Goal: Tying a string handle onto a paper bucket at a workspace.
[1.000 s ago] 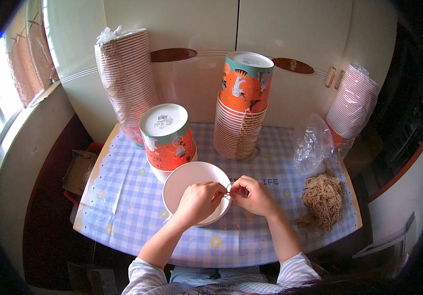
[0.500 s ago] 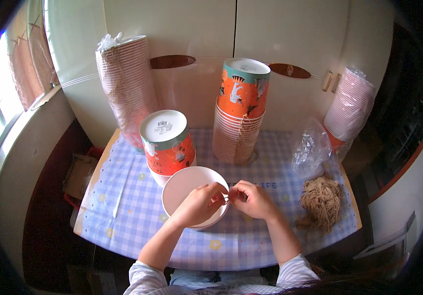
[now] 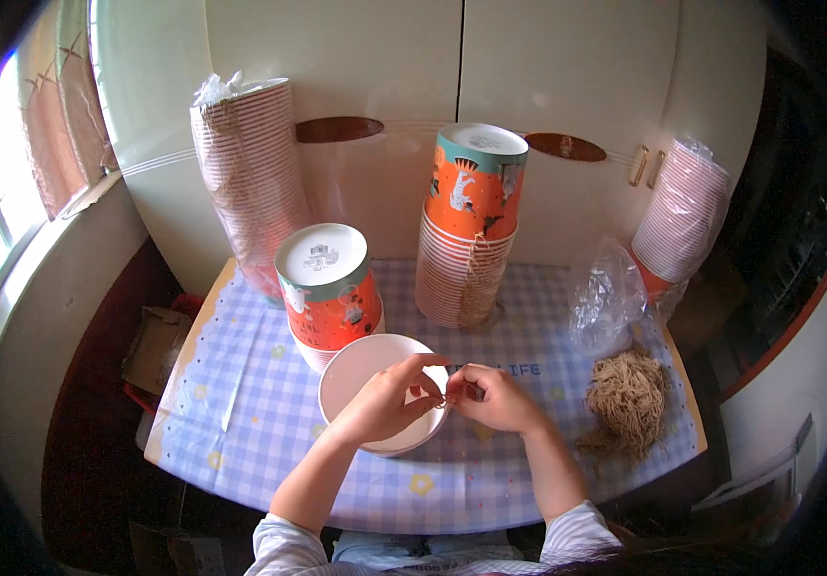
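Observation:
A paper bucket (image 3: 356, 370) with a white inside lies tipped with its mouth toward me. At its right rim my left hand (image 3: 396, 396) and my right hand (image 3: 495, 398) meet, fingertips pinched together. Between them is a short bit of thin brown string (image 3: 443, 399), mostly hidden by the fingers. The left hand lies across the bucket's mouth; the right one is just outside the rim. Behind the bucket stands a short upside-down stack of orange buckets (image 3: 337, 312) with a white base on top.
A taller bucket stack (image 3: 466, 259) with strings hanging on its side stands at the back middle. Wrapped stacks stand at back left (image 3: 250, 173) and back right (image 3: 687, 211). A clear plastic bag (image 3: 608, 298) and a heap of brown strings (image 3: 628, 394) lie on the right of the checked tablecloth (image 3: 241, 413).
My left index finger has lifted and straightened a little, while both hands stay at the bucket's rim with the string. The whole view has shifted slightly downward.

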Demonstrator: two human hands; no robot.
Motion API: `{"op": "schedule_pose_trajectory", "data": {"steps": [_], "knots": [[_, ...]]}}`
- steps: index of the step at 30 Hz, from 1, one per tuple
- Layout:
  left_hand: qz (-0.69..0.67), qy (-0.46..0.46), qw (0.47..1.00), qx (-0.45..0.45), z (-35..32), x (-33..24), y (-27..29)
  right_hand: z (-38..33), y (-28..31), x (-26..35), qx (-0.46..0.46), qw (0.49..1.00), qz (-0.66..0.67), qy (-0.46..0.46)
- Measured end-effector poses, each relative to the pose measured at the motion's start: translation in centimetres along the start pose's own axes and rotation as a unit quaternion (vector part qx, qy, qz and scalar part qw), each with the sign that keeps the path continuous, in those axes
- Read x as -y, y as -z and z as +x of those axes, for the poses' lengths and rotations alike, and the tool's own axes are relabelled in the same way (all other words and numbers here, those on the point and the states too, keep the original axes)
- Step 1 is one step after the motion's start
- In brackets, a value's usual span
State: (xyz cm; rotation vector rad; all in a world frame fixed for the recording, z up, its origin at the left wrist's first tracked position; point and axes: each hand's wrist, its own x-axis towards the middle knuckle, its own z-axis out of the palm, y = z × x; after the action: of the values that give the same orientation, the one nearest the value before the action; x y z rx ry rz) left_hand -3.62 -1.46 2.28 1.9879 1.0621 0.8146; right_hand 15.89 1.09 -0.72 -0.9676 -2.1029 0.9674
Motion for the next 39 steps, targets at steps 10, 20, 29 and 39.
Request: {"op": "schedule_pose_trajectory", "data": {"steps": [10, 20, 29, 39], "knots": [[-0.061, -0.021, 0.998, 0.016, 0.0, 0.6, 0.2, -1.0, 2.1, 1.4, -0.017, 0.993, 0.112, 0.023], [-0.107, -0.025, 0.993, 0.034, -0.1, 0.3, 0.4, -0.7, 1.2, 2.0, -0.029, 0.989, 0.011, 0.145], [-0.091, -0.022, 0.995, 0.037, -0.1, 0.3, 0.3, -0.4, 0.9, 1.7, -0.062, 0.981, -0.010, 0.184], [0.029, -0.029, 0.999, 0.011, -0.2, 0.1, -0.2, -0.4, 0.8, 1.4, -0.086, 0.979, -0.036, 0.179]]}}
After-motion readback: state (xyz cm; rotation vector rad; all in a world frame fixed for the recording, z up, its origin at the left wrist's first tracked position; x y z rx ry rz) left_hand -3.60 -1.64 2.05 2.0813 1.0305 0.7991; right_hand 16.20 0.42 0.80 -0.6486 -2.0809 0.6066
